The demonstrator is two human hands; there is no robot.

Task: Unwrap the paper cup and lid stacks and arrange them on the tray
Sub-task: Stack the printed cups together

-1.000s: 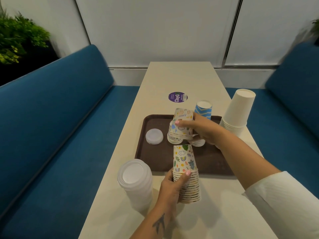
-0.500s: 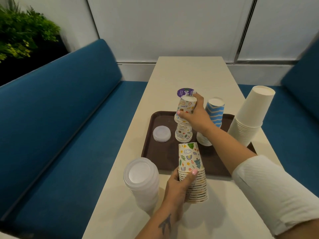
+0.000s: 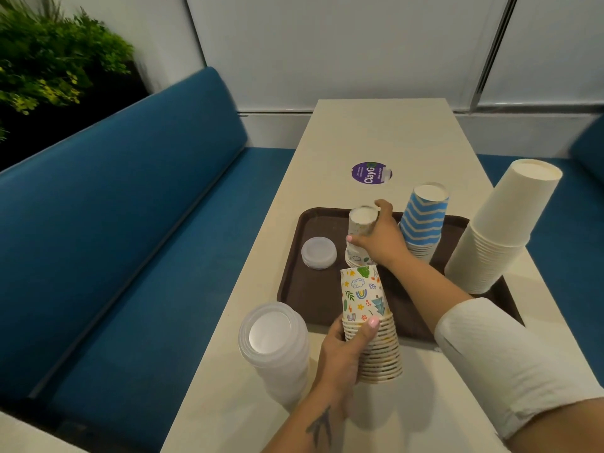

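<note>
A brown tray lies on the cream table. My right hand grips a short stack of small patterned cups, upside down on the tray's middle. My left hand holds a taller stack of patterned cups standing upside down on the table just in front of the tray. A blue-and-white striped cup stack stands on the tray behind my right hand. A small stack of clear lids sits on the tray's left part.
A tall stack of clear lids stands on the table left of my left hand. A leaning stack of plain white cups stands at the tray's right edge. A purple sticker lies farther back. Blue benches flank the table.
My right hand has lowered the small patterned cups down onto the short stack on the tray. The left hand keeps its hold on the taller stack. The camera view shifted.
</note>
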